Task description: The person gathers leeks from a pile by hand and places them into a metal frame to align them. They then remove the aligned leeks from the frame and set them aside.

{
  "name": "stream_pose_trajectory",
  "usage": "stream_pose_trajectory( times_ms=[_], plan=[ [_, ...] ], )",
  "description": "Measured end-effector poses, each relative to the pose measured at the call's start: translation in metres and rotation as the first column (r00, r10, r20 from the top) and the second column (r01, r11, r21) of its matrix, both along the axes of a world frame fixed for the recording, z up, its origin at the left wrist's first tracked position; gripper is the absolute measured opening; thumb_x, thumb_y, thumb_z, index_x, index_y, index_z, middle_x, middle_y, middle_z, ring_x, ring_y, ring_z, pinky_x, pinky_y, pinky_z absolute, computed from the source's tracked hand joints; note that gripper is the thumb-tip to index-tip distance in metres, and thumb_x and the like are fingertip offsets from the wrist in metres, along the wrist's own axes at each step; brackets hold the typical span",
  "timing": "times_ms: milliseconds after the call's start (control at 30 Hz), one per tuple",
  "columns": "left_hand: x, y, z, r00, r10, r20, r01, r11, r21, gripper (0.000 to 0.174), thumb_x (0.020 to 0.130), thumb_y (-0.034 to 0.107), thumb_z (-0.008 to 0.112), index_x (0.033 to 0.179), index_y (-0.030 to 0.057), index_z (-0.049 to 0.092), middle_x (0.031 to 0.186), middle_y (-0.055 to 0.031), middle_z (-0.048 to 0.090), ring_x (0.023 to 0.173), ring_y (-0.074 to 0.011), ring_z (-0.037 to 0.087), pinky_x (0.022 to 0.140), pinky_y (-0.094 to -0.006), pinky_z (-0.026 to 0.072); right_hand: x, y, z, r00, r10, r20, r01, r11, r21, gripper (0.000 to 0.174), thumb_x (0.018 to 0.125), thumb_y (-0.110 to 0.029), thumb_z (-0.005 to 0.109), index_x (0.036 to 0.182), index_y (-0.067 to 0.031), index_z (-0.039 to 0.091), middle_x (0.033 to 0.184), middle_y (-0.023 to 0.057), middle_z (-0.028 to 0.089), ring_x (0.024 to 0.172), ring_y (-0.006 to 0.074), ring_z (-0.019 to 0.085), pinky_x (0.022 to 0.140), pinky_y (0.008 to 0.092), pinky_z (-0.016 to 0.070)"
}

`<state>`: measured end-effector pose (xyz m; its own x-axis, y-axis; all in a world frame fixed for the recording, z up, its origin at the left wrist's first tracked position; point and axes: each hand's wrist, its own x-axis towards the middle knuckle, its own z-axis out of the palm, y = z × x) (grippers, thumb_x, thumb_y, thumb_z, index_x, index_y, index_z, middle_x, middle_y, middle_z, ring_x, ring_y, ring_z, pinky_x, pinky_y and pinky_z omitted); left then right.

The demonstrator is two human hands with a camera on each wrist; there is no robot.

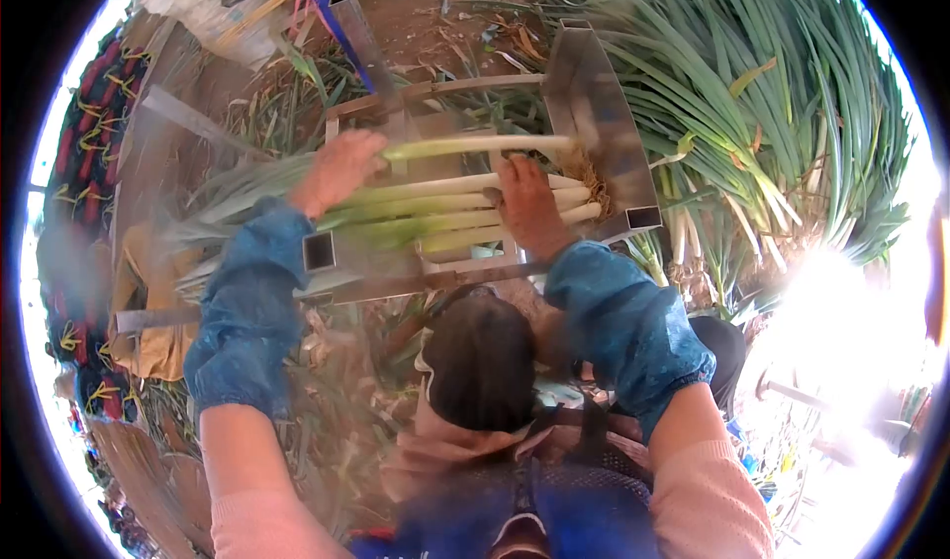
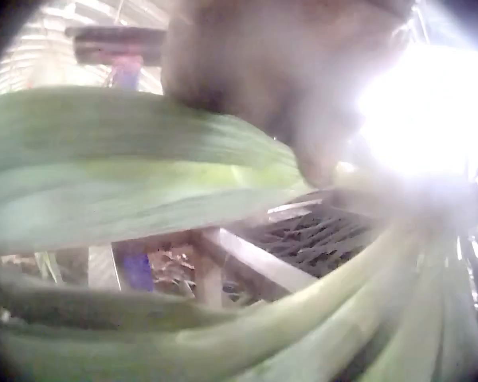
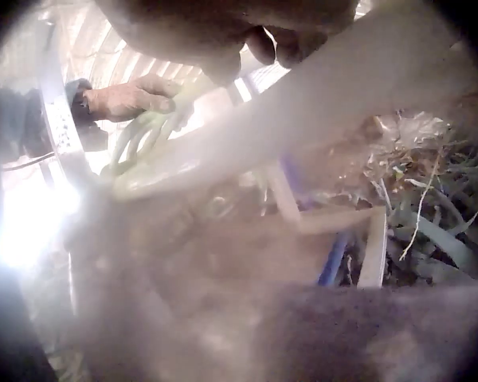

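Note:
My left hand grips a green onion where its pale stalk turns green, at the left of the metal frame. That onion lies crosswise above the others, its root end to the right. Several more green onions lie side by side in the frame, with white shafts and bushy roots at the right wall. My right hand curls over the white shafts near the roots. A blurred white shaft runs close below its fingers in the right wrist view. Broad green leaves fill the left wrist view.
A large heap of green onions lies right of the frame. Leaf scraps litter the ground. A blue post stands behind the frame, and dark red bundles with yellow ties line the far left. My knee is close below the frame.

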<state>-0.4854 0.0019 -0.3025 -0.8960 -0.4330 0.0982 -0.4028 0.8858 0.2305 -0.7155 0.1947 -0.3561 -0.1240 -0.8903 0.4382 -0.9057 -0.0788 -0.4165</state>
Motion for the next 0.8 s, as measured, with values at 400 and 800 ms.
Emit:
stream_pose_trajectory(
  times_ms=[400, 800],
  plan=[
    [-0.008, 0.039, 0.005, 0.998, -0.046, 0.042, 0.059, 0.911, -0.409, 0.025, 0.066, 0.009, 0.061, 0.09, 0.007, 0.055, 0.089, -0.0088, 0.05, 0.092, -0.0262, 0.049, 0.081, -0.0374, 0.0406, -0.002, 0.007, 0.052, 0.978, 0.081, -0.194, -0.098, 0.992, -0.081, 0.039, 0.078, -0.015, 0.062, 0.114, -0.0079, 0.051, 0.108, 0.0123, 0.052, 0.104, 0.0308, 0.048, 0.091, 0.0427, 0.0369],
    [0.043, 0.076, 0.098, 0.989, 0.05, 0.139, -0.037, 0.995, -0.094, 0.03, 0.072, 0.018, 0.065, 0.099, 0.0073, 0.056, 0.095, -0.0086, 0.052, 0.093, -0.0277, 0.048, 0.08, -0.0373, 0.0394, -0.012, 0.011, 0.071, 0.975, 0.184, -0.126, -0.172, 0.98, 0.097, 0.025, 0.078, -0.005, 0.053, 0.101, -0.0127, 0.059, 0.086, 0.0076, 0.057, 0.086, 0.0269, 0.055, 0.072, 0.0417, 0.0441]
  ],
)
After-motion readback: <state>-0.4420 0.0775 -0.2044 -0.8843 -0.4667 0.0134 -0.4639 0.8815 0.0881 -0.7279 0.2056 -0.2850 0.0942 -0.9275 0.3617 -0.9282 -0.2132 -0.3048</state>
